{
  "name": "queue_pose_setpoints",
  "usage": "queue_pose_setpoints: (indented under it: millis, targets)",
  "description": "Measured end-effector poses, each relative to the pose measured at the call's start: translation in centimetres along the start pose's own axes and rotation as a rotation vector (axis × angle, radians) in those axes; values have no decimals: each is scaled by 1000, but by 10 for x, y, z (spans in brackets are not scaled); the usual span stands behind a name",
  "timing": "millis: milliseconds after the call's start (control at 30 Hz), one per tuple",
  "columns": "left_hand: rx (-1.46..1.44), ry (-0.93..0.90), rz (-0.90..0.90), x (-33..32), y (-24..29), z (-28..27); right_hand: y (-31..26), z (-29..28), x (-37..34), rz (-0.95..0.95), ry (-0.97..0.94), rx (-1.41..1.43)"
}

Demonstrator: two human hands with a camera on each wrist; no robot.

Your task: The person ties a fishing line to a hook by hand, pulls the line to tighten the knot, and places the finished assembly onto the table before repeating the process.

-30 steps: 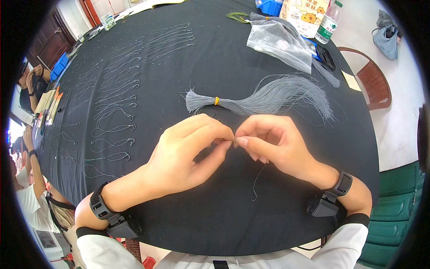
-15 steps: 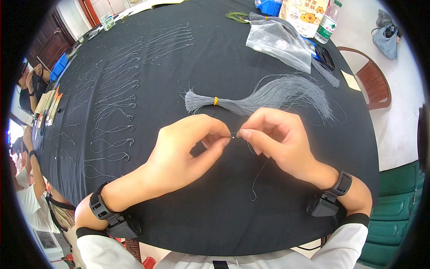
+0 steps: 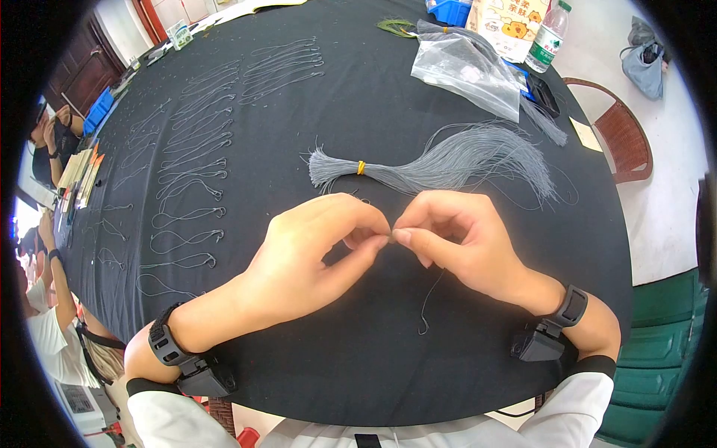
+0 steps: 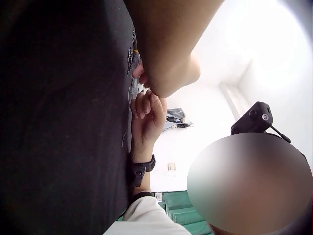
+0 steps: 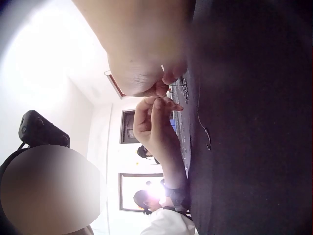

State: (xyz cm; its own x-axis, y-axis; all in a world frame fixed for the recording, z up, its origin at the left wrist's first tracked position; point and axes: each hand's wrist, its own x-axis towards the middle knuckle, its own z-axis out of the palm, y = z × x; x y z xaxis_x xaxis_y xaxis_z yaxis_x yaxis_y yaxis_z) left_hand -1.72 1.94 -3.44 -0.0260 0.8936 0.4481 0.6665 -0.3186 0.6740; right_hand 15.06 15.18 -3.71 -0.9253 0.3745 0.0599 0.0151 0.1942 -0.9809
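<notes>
Over the near middle of the table my left hand [image 3: 302, 243] and right hand [image 3: 467, 239] meet fingertip to fingertip. Each pinches thin grey fishing line between thumb and forefinger; the pinched bit is hidden by the fingertips. Below the right hand a length of this line [image 3: 427, 299] hangs down, ending in a small dark fish hook [image 5: 209, 140], clearest in the right wrist view. Behind the hands lies a bundle of grey line [image 3: 441, 164], bound with a yellow band [image 3: 361, 168].
Looped lines [image 3: 187, 179] lie in rows on the black tablecloth [image 3: 336, 366] to the left. A clear plastic bag [image 3: 467, 75], a water bottle [image 3: 549, 37] and a black tray [image 3: 543, 97] are at the far right. Other people sit along the left side.
My fingertips parted slightly half a second ago, showing a short stretch of line between them, and now touch again. The hanging line with its hook stays nearly in place.
</notes>
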Motion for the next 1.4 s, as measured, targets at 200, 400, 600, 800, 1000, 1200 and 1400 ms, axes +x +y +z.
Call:
queue_pose_setpoints:
  millis: [200, 400, 600, 800, 1000, 1200, 1400]
  targets:
    - [57, 6, 69, 0, -2, 0, 0, 1, 0, 6, -7, 1]
    - [123, 20, 146, 2, -4, -1, -1, 1, 0, -5, 0, 3]
    - [74, 13, 113, 2, -2, 0, 1, 1, 0, -5, 4, 15]
    - [50, 19, 94, 0, -4, 1, 2, 2, 1, -3, 10, -4]
    - [-43, 1, -45, 0, -3, 0, 4, 5, 2, -34, 72, -47]
    - [-106, 33, -106, -2, -6, 3, -1, 9, 4, -114, 173, -189]
    - [-234, 60, -317, -1, -3, 2, -43, 0, -15, -365, 237, -978]
